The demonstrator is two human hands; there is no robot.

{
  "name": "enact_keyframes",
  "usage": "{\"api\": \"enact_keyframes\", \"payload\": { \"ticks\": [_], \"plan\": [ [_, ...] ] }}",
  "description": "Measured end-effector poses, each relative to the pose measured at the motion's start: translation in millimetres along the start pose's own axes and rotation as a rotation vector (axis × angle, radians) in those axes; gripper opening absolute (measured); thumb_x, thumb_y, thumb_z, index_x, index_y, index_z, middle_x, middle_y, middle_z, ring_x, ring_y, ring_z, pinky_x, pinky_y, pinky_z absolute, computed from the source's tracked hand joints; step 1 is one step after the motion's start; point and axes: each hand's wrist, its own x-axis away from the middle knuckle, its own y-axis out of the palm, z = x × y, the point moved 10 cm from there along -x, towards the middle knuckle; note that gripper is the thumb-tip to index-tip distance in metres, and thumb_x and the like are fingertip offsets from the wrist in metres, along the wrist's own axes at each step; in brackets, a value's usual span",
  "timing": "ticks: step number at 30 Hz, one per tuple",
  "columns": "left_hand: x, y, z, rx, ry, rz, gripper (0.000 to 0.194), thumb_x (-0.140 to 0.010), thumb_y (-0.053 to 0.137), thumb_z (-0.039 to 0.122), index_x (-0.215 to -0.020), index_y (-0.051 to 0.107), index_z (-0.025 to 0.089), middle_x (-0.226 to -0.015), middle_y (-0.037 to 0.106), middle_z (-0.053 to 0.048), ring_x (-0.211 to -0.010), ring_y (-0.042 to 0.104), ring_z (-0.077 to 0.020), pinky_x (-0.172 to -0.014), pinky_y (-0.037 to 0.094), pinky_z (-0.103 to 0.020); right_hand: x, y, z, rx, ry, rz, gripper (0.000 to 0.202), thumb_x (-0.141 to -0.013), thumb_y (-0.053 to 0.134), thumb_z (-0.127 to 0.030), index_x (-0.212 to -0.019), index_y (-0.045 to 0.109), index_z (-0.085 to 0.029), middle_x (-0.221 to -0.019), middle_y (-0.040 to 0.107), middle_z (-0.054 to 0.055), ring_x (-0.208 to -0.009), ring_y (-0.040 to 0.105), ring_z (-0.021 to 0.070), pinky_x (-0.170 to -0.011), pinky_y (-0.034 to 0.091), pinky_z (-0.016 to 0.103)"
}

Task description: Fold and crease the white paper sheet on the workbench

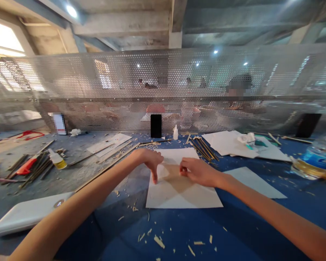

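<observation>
Paper (183, 198), white and flat, lies beneath the spread left hand (151, 158) and curled right hand (197, 170), its grip unclear.

The slender, bare left forearm (81, 203) runs up and inward from the lower left, ending in a bent left wrist (138, 156). The bare left hand (152, 159) arches over, its fingers toward the right and its thumb (154, 177) pointing down, spread away from them. The bare right forearm (271, 214) slants in from the lower right, its wrist nearly straight. The bare right hand (197, 172) faces the left, fingers loosely curled inward. The two hands are near each other, apart.
</observation>
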Motion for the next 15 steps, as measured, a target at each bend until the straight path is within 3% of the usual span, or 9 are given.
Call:
{"api": "enact_keyframes", "payload": {
  "ticks": [3,8,15],
  "plan": [
    [0,3.9,0,-0.071,-0.003,-0.043,0.093,-0.048,0.08,0.064,-0.125,0.06,0.016,-0.128,0.06,-0.019,-0.113,0.056,-0.0367,-0.091,0.048,-0.038,-1,-2,-3,-0.004,-0.033,0.03,0.008,-0.092,0.055,-0.018,-0.09,0.063,-0.019,-0.094,0.065,0.005,-0.087,0.06,0.0184,-0.075,0.041,0.028],
    [2,3.3,-3,-0.031,-0.042,-0.047,0.096,-0.046,0.081,0.064,-0.129,0.057,0.023,-0.132,0.059,-0.014,-0.115,0.054,-0.0373,-0.092,0.047,-0.04,0,-13,17,0.057,0.055,0.088,0.007,-0.092,0.058,-0.018,-0.086,0.062,-0.019,-0.091,0.065,0.004,-0.084,0.058,0.0172,-0.073,0.039,0.028],
    [1,4.0,-4,-0.045,-0.043,-0.045,0.1,-0.047,0.081,0.065,-0.131,0.056,0.017,-0.133,0.057,-0.019,-0.114,0.055,-0.0393,-0.091,0.048,-0.04,1,-19,18,0.017,0.068,0.126,0.013,-0.094,0.056,-0.023,-0.084,0.064,-0.02,-0.089,0.065,0.004,-0.086,0.058,0.0175,-0.074,0.04,0.028]
  ]
}}
